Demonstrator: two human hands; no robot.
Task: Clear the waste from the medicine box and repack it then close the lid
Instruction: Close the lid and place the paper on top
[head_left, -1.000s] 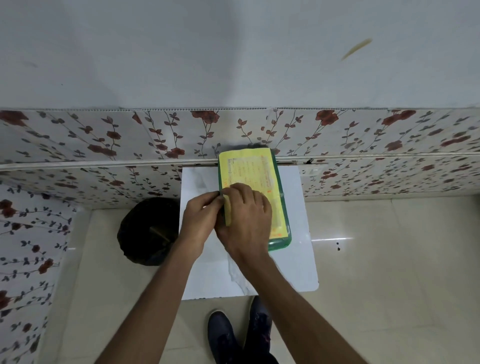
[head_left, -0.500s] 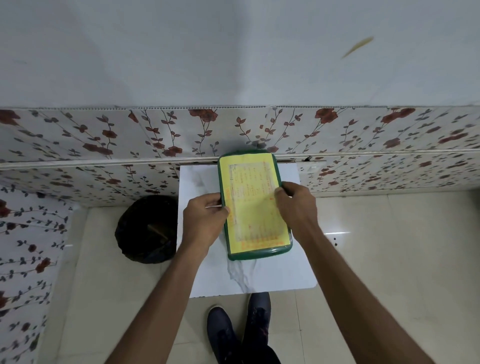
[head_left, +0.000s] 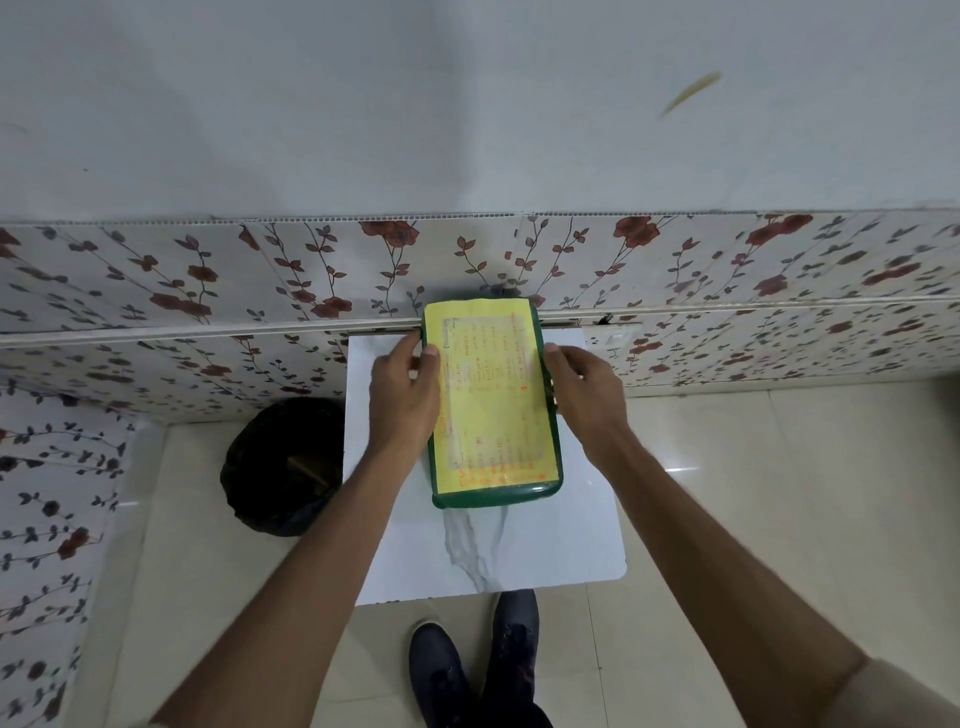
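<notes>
Now, starting on the far left, a black-lined waste bin (head_left: 283, 465) sits on the floor just beside the desk (head_left: 550, 551), dark inside, so what it holds cannot be told. Moving in, the left hand (head_left: 402, 397) is clamped on the left long edge of the medicine box (head_left: 493, 400), thumb lapped over the top of the lid, fingers curled down the side and hidden from view. Centre stage, the medicine box itself: green body, a yellow printed label (head_left: 491, 395) covering the lid, lying on the white marble-pattern desk with its far end up against the flowered wall panel (head_left: 208, 270). The lid looks down and flush all round, though the far rim is hard to read. Across to the right, the right hand (head_left: 584, 395) mirrors the other, fingertips pressed against the right long edge, palm off the box. So both hands are squeezing the box between them, neither holding anything loose.

By my reckoning this is the closing press, the last step. What could spoil it? If the catches sit on these long sides and only one snaps home, the lid may spring up on the other. Pressing harder on one side could also skid the box sideways on that smooth top. And if the contents stand proud inside, the lid may bow and refuse to seat.
</notes>
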